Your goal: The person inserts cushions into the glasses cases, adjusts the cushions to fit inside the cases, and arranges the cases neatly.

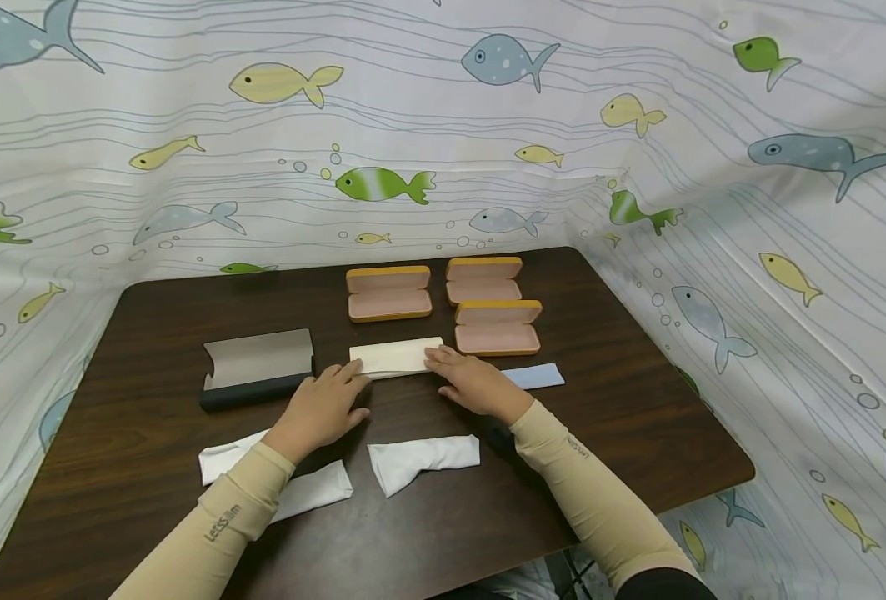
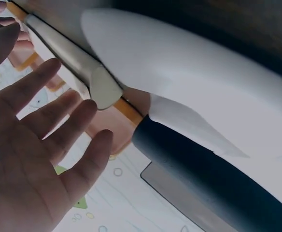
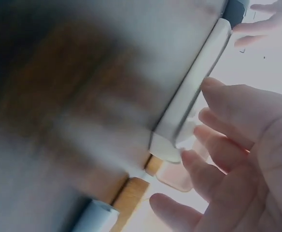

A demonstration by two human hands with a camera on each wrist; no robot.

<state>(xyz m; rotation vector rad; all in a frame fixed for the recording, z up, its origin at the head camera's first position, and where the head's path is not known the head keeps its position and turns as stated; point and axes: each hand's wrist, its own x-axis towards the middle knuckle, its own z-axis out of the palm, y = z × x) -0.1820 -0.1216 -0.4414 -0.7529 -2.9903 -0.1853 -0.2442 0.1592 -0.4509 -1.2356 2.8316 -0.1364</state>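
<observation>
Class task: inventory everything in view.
Table: one, dark brown, centre
Curtain: one, white, fish print, around table
Small open cases: three, orange and pink, far side
Large open case: one, black and grey, left
Folded item: one, cream, mid table
Flat item: one, pale blue, right
Cloths: two or three (partly hidden), white, near edge
Object: one, black, unclear, below near edge
Left hand: one, folded item's left end
Right hand: one, folded item's right end
Sleeves: two, beige, foreground
</observation>
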